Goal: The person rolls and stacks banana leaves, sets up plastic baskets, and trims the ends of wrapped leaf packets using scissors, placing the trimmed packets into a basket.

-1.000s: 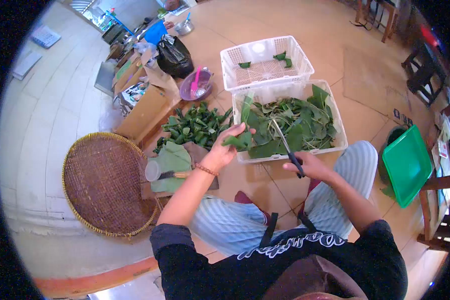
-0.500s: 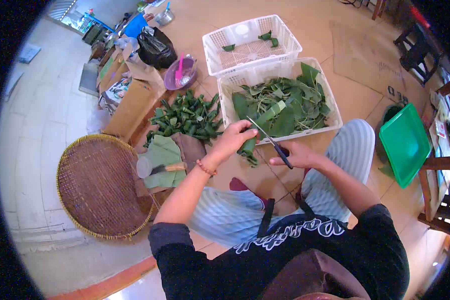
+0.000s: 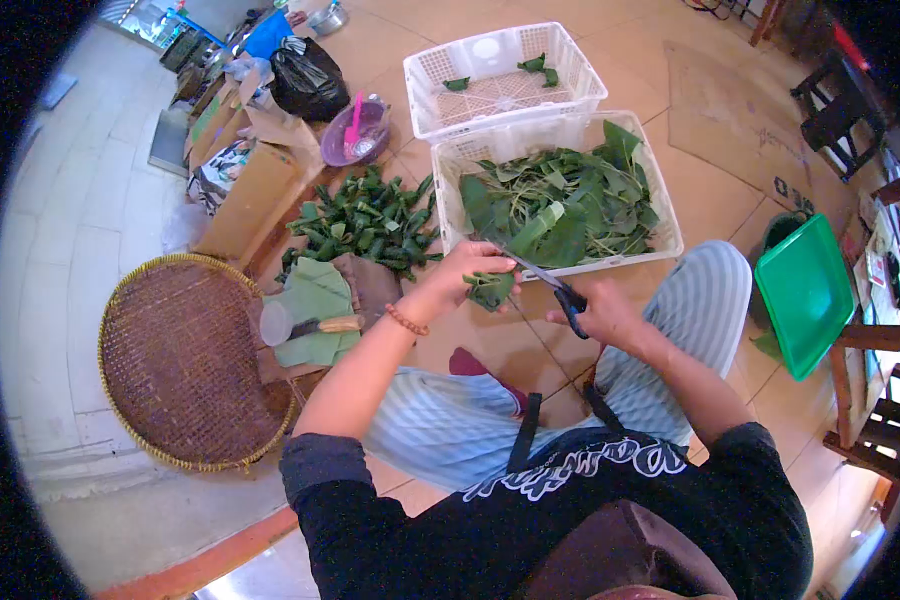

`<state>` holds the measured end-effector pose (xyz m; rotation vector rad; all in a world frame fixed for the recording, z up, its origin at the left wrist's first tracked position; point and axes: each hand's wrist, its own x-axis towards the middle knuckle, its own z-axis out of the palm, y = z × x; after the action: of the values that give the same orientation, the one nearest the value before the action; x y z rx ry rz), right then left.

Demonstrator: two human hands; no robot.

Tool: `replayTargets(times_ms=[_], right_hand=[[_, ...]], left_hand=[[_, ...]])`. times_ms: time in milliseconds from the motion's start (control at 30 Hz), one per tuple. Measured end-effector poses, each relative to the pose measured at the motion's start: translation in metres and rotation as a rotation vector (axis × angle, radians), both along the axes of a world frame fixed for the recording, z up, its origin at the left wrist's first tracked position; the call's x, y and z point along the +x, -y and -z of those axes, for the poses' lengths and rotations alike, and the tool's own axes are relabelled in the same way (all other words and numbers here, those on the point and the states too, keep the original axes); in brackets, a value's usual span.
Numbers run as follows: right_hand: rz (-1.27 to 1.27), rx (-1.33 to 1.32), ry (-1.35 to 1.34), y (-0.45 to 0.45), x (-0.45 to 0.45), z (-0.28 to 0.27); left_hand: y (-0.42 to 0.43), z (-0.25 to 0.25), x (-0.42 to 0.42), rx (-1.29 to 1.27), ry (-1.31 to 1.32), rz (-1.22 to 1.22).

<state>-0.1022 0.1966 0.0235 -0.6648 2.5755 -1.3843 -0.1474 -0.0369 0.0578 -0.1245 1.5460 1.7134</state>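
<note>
My left hand [image 3: 462, 272], with a beaded bracelet at the wrist, is closed on a folded green leaf [image 3: 491, 290] that hangs below its fingers. My right hand [image 3: 607, 312] grips scissors [image 3: 568, 300] by their black handles. Their blades point up and left, reaching to the left fingertips. Just beyond the blades, a pale green leaf roll [image 3: 537, 229] slants over the front crate; whether it joins the held leaf is unclear. Both hands are at the near side of this white crate [image 3: 450, 205], which is full of loose leaves [image 3: 570, 200].
Behind is a second white crate [image 3: 425, 100] with a few small leaf pieces. Left lie a heap of small green rolls [image 3: 365, 225], flat leaves [image 3: 315, 295] with a wooden-handled knife [image 3: 335, 325], a woven tray [image 3: 185, 365] and a purple bowl [image 3: 370, 135]. A green tray [image 3: 805, 300] leans at right.
The leaf below my left hand now looks wider and folded, where a darker roll hung before. My left hand has turned slightly. The scissors stay beside it, and the whole view has shifted a little.
</note>
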Motion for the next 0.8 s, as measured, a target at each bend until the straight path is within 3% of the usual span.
replayTargets(times_ms=[200, 300, 400, 467, 533, 633, 700, 800], right_hand=[[-0.007, 0.052, 0.046, -0.005, 0.004, 0.0], [0.002, 0.221, 0.225, -0.009, 0.003, 0.013], [0.028, -0.034, 0.336, -0.009, 0.001, 0.003], [0.006, 0.022, 0.503, -0.009, -0.002, 0.01], [-0.047, 0.06, 0.586, -0.009, -0.002, 0.023], [-0.141, 0.083, 0.62, -0.005, 0.0, 0.042], [-0.16, 0.076, 0.697, -0.002, 0.003, 0.05], [-0.139, -0.092, 0.676, 0.007, -0.003, 0.01]], left_hand=[[0.003, 0.01, 0.0, 0.041, 0.075, 0.038], [0.01, 0.015, -0.005, 0.016, 0.118, -0.025], [0.025, 0.033, -0.014, -0.05, -0.035, -0.137], [0.032, 0.033, -0.013, -0.103, -0.229, -0.199], [0.034, 0.03, -0.017, 0.11, -0.014, -0.468], [0.022, 0.021, -0.017, -0.142, -0.316, -0.538], [0.016, 0.015, -0.014, -0.333, -0.505, -0.462], [0.005, 0.008, -0.004, -0.678, -0.829, -0.299]])
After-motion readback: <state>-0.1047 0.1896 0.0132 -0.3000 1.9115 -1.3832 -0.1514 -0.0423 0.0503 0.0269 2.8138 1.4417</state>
